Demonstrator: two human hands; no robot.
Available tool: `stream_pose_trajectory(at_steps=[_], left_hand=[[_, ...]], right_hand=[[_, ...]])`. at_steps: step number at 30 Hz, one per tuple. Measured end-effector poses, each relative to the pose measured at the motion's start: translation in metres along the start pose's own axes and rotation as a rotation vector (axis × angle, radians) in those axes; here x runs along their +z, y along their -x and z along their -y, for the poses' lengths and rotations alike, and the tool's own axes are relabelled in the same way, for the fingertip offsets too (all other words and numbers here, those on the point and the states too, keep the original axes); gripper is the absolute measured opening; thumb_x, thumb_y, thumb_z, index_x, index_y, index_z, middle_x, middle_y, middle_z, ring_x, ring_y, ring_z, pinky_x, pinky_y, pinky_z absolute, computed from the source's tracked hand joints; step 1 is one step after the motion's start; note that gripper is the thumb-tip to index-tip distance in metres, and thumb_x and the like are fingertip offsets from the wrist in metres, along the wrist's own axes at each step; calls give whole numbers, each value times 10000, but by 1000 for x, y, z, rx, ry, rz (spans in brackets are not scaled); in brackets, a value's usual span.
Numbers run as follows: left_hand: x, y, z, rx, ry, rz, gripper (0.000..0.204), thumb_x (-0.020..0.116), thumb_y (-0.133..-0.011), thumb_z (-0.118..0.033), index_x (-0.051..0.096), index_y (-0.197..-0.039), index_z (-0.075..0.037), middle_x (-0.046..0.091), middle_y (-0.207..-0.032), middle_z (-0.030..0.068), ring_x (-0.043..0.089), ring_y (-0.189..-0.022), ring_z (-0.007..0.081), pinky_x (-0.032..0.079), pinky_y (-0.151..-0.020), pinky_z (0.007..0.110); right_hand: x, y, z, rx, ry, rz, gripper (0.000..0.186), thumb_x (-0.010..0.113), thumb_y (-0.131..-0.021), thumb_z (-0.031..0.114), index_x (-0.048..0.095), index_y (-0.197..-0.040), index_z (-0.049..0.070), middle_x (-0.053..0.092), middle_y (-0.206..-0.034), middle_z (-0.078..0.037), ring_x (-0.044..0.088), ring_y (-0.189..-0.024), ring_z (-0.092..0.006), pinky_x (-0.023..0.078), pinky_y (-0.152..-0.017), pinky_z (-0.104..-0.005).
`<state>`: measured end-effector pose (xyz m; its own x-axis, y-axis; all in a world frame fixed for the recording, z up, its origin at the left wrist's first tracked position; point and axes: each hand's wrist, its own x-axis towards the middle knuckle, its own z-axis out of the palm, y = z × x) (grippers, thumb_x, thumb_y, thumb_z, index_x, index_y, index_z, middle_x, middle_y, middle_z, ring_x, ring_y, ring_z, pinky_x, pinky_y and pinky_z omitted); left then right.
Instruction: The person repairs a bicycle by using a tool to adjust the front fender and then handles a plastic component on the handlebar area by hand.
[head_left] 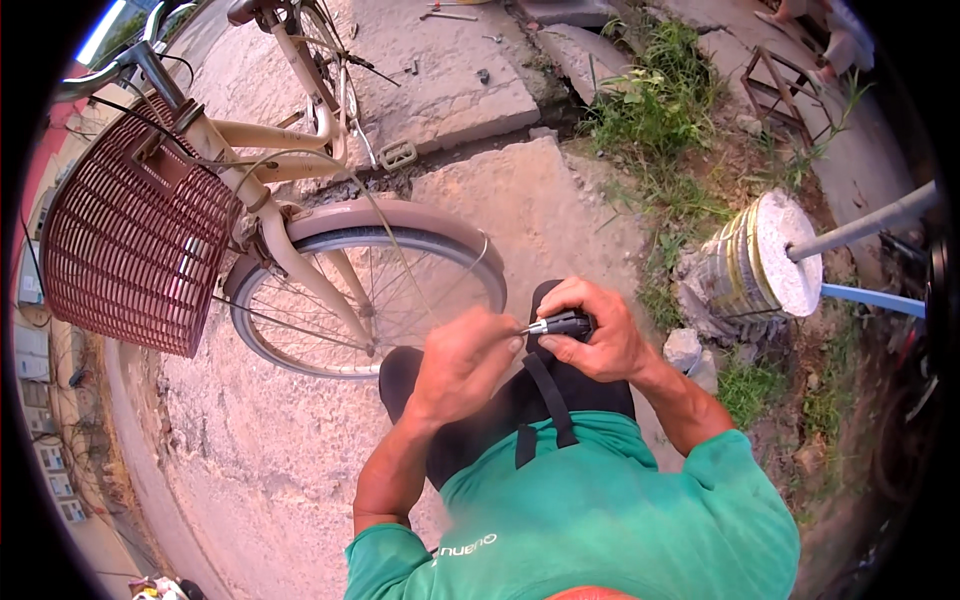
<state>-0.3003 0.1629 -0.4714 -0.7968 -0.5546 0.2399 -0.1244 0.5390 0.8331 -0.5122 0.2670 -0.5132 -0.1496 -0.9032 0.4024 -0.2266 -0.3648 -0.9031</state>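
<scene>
My right hand (605,335) is closed around a short black-handled screwdriver (568,325) with a silver collar, its thin shaft pointing left. My left hand (465,360), slightly smeared by motion, has its fingers pinched together at the end of that shaft. Whatever those fingers pinch is hidden. From the bicycle's front a pale cable (385,222) curves over the front wheel (370,290) and comes down near my left hand; whether it reaches the fingers I cannot tell. Both hands are above my knees, just right of the wheel.
The bicycle's woven brown basket (135,230) and pale frame (275,230) stand to the left, a pedal (397,155) beyond. On the right are a concrete-filled bucket (775,255) with a pole, weeds (660,95) and a rusty metal frame (790,95). Loose tools (448,15) lie on far concrete.
</scene>
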Motion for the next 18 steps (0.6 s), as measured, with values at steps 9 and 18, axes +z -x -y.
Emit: stream_pose_trajectory(at_steps=[9, 18], left_hand=[[11, -10, -6, -86, 78, 34, 154, 722, -922, -21, 691, -1066, 25, 673, -877, 98, 634, -741, 149, 512, -661, 307], [19, -21, -4, 39, 27, 62, 152, 741, -894, -6, 689, -1034, 17, 676, -880, 124, 657, -728, 217, 520, -653, 327]], right_hand=[[-5, -2, 1, -233, 172, -7, 401, 812, -757, -15, 662, -1122, 52, 704, -1004, -124, 697, -894, -303, 566, -766, -374], [-14, 4, 1, -191, 141, 2, 395, 798, -758, -42, 659, -1118, 42, 692, -1010, -123, 703, -912, -305, 575, -783, -370]])
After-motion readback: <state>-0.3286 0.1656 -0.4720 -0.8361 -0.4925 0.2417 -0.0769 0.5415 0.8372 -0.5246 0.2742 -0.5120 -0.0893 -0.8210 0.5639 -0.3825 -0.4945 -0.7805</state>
